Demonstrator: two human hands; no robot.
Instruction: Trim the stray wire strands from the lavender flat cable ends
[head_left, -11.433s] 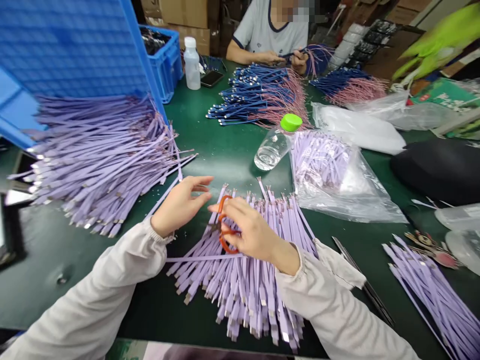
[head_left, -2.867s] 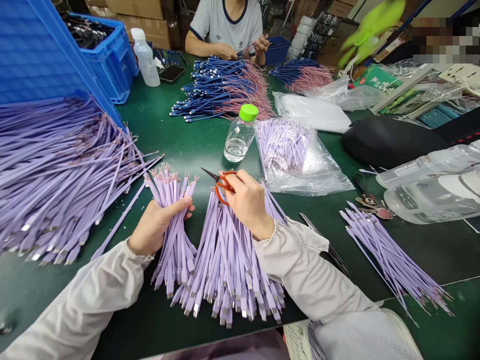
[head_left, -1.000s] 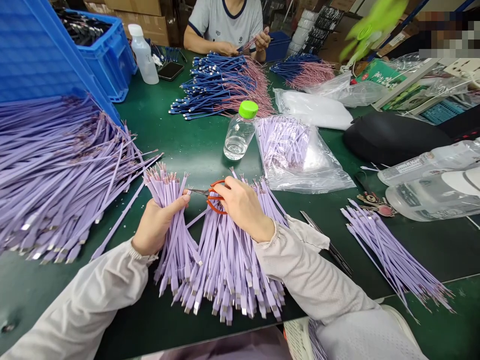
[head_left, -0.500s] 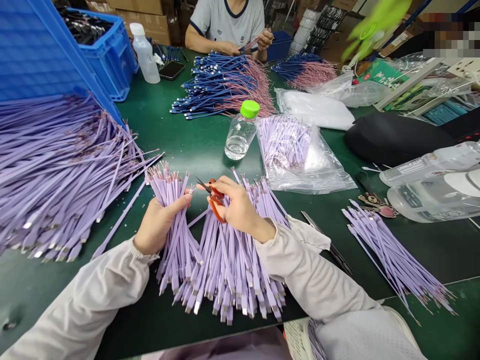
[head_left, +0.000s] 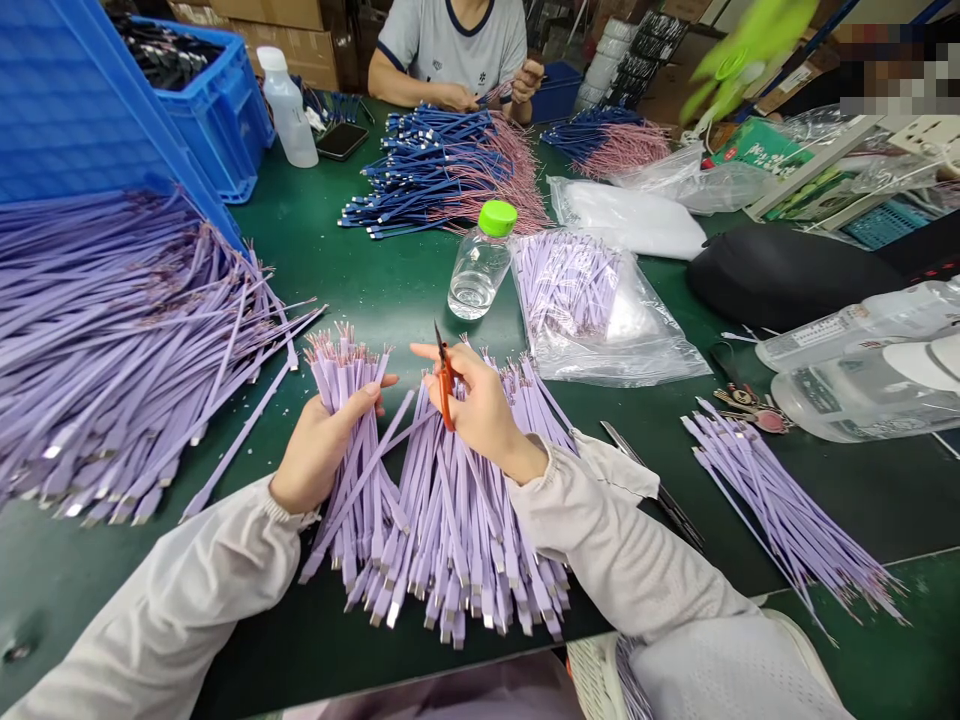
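Observation:
My left hand (head_left: 321, 445) is wrapped round a bundle of flat purple USB cables (head_left: 346, 372), whose frayed wire ends point up above the thumb. In my right hand (head_left: 484, 405) is a pair of orange-handled snips (head_left: 445, 385), dark tip upward, the index finger stretched out toward the left. One loose purple cable (head_left: 352, 490) slants across the front of the bundle, its upper end in the gap between my hands. A spread pile of the same cables (head_left: 465, 540) lies under my right hand, plugs toward me.
A large purple cable heap (head_left: 112, 360) fills the left beside a blue crate (head_left: 217, 110). Ahead stand a green-capped bottle (head_left: 480, 260) and a bag of cables (head_left: 577, 290). Tweezers (head_left: 660, 495) and another cable bunch (head_left: 787, 510) lie right. Across the table, a person (head_left: 457, 50) handles wires.
The snips have turned more upright and moved slightly right, away from the bundle's wire ends. A single cable now slants across the bundle. My left hand keeps its grip.

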